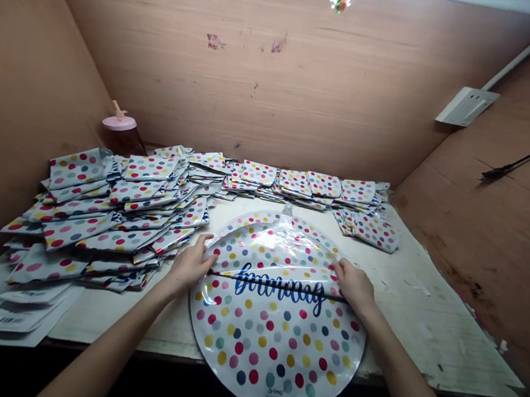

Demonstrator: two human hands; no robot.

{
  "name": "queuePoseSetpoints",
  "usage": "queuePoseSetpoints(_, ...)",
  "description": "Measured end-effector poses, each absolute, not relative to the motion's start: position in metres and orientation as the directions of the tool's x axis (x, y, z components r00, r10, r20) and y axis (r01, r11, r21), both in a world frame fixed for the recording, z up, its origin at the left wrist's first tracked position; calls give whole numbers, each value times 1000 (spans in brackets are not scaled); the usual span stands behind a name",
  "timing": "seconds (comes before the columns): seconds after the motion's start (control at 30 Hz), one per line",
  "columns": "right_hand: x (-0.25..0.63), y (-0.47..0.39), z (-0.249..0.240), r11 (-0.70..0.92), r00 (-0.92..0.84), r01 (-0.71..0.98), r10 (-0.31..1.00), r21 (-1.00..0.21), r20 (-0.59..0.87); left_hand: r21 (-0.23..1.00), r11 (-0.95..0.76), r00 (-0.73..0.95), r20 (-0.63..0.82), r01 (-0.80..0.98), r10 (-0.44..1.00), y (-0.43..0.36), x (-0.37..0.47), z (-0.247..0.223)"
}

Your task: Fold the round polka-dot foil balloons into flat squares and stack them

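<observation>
A flat, uninflated round foil balloon [271, 341] with coloured dots and blue script lettering lies in front of me. A crease runs across its middle, and its lower part with the neck hangs past the table's front edge. My left hand [192, 263] holds the balloon's left side at the crease, thumb on top and the index finger at the rim. On the opposite side my right hand [353, 286] grips the rim between thumb and fingers, which are partly hidden beneath.
Folded dotted foil packets [140, 193] are piled at the left and line the back wall. A smaller stack [370, 229] lies at right. White barcode cards [21, 317] sit front left. A lidded cup [121, 132] stands back left. A socket [468, 107] is mounted on the wall.
</observation>
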State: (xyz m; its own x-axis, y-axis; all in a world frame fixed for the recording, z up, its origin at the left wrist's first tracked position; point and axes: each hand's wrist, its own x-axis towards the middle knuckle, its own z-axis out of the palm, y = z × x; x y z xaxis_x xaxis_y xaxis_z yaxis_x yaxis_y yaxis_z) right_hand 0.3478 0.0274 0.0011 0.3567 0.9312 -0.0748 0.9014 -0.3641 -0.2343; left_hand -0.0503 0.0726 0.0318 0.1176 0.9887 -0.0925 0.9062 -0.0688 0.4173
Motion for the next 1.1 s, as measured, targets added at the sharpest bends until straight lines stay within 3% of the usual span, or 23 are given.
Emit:
queuePoseSetpoints(0.1,358,21,-2,-389,388,866,919,-314,-70,473,-62,103,-61,879,993,63,-60,25)
queuePoseSetpoints(0.17,366,8,-5,-386,416,803,909,-453,-37,501,-55,87,-42,864,995,56,-60,21)
queuePoseSetpoints(0.27,377,-16,-11,-247,371,716,927,-653,56,488,-34,52,-23,872,998,47,-56,19)
queuePoseSetpoints(0.37,385,-37,-12,-143,272,697,960,-703,74,471,-30,42,-15,882,999,43,-52,19)
queuePoseSetpoints(0.5,394,-46,-6,-160,287,665,956,-729,53,507,-77,101,-21,858,995,43,-50,21)
queuePoseSetpoints(0.6,398,-45,-3,-80,161,744,985,-664,62,496,-61,113,-75,866,991,45,-54,24)
queuePoseSetpoints(0.73,401,-43,-8,133,-136,905,990,-403,22,486,-100,204,-166,868,965,45,-63,24)
queuePoseSetpoints(0.9,402,-30,-15,278,-257,956,947,-94,192,484,-181,264,-109,856,958,46,-67,20)
queuePoseSetpoints(1.0,405,-22,-11,288,-263,954,935,-76,239,454,-264,294,4,851,956,53,-71,17)
queuePoseSetpoints(1.1,408,-16,-3,360,-293,915,903,-183,313,462,-387,369,132,798,920,62,-82,16)
